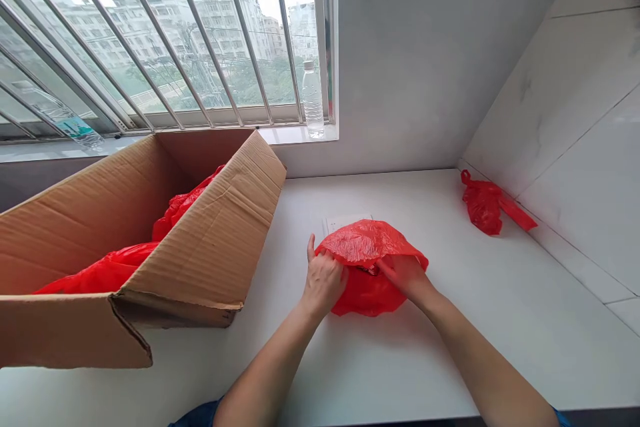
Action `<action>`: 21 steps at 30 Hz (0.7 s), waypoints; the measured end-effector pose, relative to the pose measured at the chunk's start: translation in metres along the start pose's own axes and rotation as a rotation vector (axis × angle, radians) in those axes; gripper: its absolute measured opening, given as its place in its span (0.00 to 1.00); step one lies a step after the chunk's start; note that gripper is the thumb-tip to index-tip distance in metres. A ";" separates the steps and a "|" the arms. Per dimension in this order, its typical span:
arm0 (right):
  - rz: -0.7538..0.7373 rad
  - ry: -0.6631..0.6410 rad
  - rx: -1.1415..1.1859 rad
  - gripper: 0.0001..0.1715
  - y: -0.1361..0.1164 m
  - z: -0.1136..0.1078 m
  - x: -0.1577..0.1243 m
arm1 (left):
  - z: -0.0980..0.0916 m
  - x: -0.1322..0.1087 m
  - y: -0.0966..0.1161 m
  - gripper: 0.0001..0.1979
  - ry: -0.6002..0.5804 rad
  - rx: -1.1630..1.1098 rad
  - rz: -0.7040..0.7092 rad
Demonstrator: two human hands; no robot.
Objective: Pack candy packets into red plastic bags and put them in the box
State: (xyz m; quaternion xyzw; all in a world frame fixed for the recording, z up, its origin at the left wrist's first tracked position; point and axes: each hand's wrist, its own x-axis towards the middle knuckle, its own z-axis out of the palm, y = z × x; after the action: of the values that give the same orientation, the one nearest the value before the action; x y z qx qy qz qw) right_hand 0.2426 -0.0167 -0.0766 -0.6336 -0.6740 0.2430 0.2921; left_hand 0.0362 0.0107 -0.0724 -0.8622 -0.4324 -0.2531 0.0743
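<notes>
A: Quick status pls. How far along?
B: Looks approx. midway, just a guess. See red bag (370, 297) on white table (320, 373), to R of cardboard box (215, 233), b/w left hand (326, 280) and right hand (404, 275).
A: Done so far?
B: Got mouth open, w/ far rim (367, 242) lifted up & over like a hood. Can spot a bit of smth dark & shiny (369, 270) inside; too small to ID.
A: Left to do?
B: Not tied or closed yet. Can't put a no. on remaining work w/ most of inside hidden.
A: Hands, then. L first?
B: Mostly curled, apart from one finger (311, 247) sticking up on outer side. Seems to have hold of bag's rim, w/ fingertips out of sight.
A: And R?
B: Reaches in under lifted rim, w/ fingers partly covered. Touches bag, but can't tell how far open, or re: grip on anything inside.
A: Any other bags nearby?
B: Yep. Note more red plastic (125, 263) inside box, w/ no hands on it; also a small red bundle (485, 208) in far R corner of table, well apart from hands. Looks gathered & knotted, prob. done, at a guess.
A: Anything else nr bag?
B: See pale flat item (345, 221) just behind, partly covered by bag. Can't ID. Further back, see clear bottle (313, 103) on windowsill (285, 135).
</notes>
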 end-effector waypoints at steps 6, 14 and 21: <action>-0.016 0.011 -0.083 0.13 0.009 0.009 -0.003 | -0.004 0.003 -0.013 0.12 0.034 0.019 -0.047; -0.019 0.004 -0.097 0.10 0.013 0.010 -0.009 | 0.003 0.002 -0.017 0.14 -0.017 0.031 -0.011; 0.048 -0.018 0.280 0.16 -0.018 -0.015 -0.013 | 0.006 0.003 -0.017 0.14 -0.019 -0.015 -0.025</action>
State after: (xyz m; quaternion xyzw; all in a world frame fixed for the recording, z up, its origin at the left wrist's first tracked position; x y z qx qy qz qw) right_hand 0.2407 -0.0315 -0.0542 -0.6003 -0.6208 0.3472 0.3657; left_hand 0.0264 0.0259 -0.0772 -0.8596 -0.4421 -0.2489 0.0605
